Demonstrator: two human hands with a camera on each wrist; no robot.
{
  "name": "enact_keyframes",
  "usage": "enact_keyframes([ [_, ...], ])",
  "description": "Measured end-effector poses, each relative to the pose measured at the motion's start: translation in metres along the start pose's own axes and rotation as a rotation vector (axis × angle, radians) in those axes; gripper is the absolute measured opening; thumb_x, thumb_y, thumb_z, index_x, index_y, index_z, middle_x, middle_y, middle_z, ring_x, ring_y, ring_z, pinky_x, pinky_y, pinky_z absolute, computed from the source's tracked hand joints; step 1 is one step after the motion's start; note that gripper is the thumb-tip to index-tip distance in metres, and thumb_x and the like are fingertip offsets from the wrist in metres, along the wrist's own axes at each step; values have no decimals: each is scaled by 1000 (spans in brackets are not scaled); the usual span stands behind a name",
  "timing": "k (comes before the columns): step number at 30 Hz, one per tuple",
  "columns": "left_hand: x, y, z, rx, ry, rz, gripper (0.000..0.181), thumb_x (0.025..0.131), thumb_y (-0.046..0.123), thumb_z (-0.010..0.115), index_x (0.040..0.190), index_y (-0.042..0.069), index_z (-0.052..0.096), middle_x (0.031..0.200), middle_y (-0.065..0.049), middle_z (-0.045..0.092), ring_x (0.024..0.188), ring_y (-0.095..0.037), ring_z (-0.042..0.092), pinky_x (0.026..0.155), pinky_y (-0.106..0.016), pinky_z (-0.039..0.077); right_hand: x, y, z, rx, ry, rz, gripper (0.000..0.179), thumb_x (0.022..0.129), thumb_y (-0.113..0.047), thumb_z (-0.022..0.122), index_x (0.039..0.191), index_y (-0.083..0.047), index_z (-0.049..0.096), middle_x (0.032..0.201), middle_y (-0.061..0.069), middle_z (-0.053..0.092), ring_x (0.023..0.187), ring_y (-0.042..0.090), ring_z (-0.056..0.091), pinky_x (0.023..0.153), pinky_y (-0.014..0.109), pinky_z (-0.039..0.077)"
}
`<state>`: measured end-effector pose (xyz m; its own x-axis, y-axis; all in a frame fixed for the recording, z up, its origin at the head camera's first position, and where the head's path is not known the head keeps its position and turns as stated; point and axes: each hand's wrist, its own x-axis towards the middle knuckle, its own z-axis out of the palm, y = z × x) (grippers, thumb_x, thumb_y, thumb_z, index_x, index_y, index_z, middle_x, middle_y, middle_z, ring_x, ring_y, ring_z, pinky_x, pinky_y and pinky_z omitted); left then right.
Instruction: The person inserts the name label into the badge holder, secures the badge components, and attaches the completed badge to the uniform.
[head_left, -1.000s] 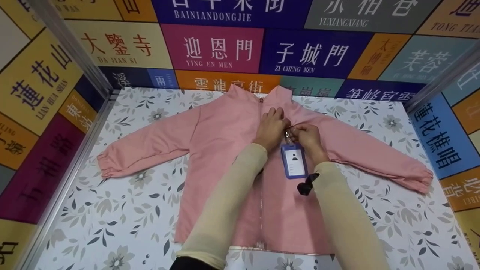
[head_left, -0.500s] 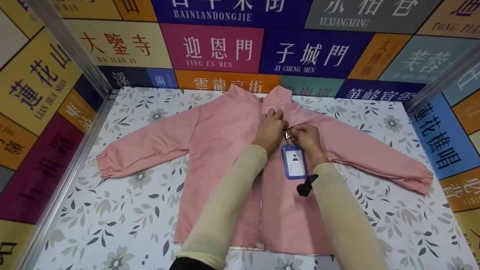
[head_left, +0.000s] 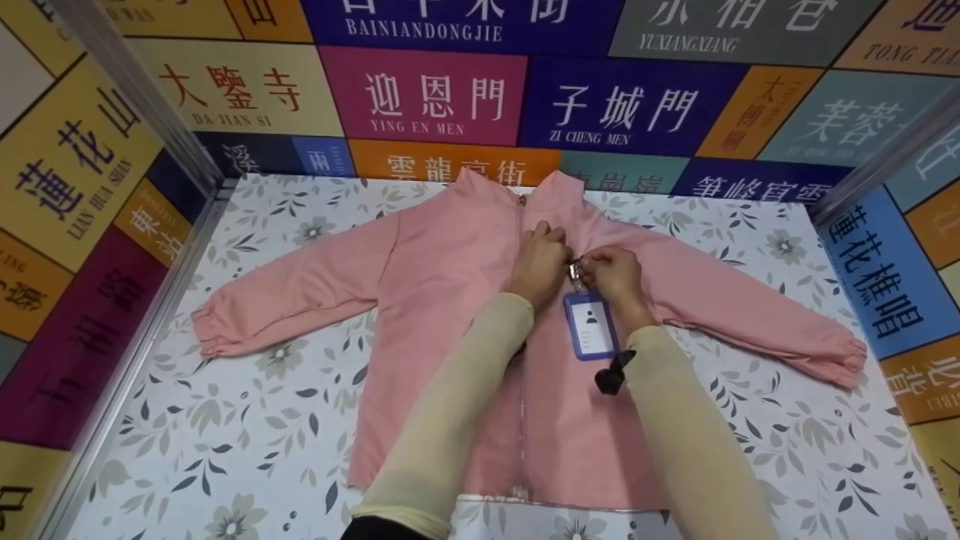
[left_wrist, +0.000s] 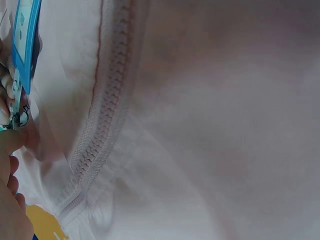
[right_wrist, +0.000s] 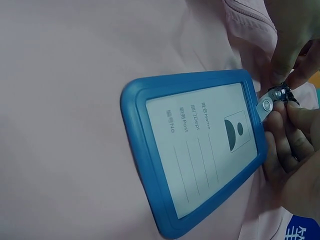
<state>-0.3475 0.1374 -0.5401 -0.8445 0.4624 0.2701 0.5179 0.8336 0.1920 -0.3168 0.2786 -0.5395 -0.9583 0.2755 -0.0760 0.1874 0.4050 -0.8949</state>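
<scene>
A pink zip-up jacket lies flat, front up and sleeves spread. Over its chest, right of the zip, is a blue-framed ID badge holder with a white card. A metal badge clip on a short strap joins its top edge. My right hand pinches this clip between thumb and fingers. From the other side my left hand holds the clip's top end with thumb and finger, its other fingers resting on the jacket. Small creases in the cloth run out from the fingertips. The clip's far end is hidden by the fingers.
The table has a white floral cover. Panels of coloured street-name signs rise at the back and both sides. A small black object hangs at my right sleeve cuff, close to the badge.
Both hands stay at the same spot on the chest with only slight finger movement. The badge holder has shifted a little downward. The jacket lies as before.
</scene>
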Motion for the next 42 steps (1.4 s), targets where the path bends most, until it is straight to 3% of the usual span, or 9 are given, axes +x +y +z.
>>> enact_keyframes([
  [6,0,1,0,-4,11,18,24,96,14,58,95,21,81,98,3,65,98,-18,54,86,-33,45,-1,0,2,34,10,5,14,89,1,64,96,11,71,65,-5,64,56,4,60,55,19,52],
  [18,-1,2,-2,106,20,84,29,97,9,53,102,20,80,102,4,66,102,-18,56,90,-32,48,0,1,5,-6,50,0,14,90,0,64,96,8,73,67,0,66,56,5,59,52,15,48],
  [31,-1,2,-2,138,26,118,29,96,11,53,103,20,79,104,4,67,102,-17,56,91,-31,48,0,-1,5,11,42,10,14,90,1,63,97,7,73,68,-4,66,57,4,60,55,19,52],
  [42,-3,3,1,152,42,68,27,95,12,54,103,20,79,103,2,65,102,-19,56,89,-33,48,1,1,7,-5,64,-25,13,88,1,64,94,7,74,66,-3,65,56,5,59,53,17,50],
])
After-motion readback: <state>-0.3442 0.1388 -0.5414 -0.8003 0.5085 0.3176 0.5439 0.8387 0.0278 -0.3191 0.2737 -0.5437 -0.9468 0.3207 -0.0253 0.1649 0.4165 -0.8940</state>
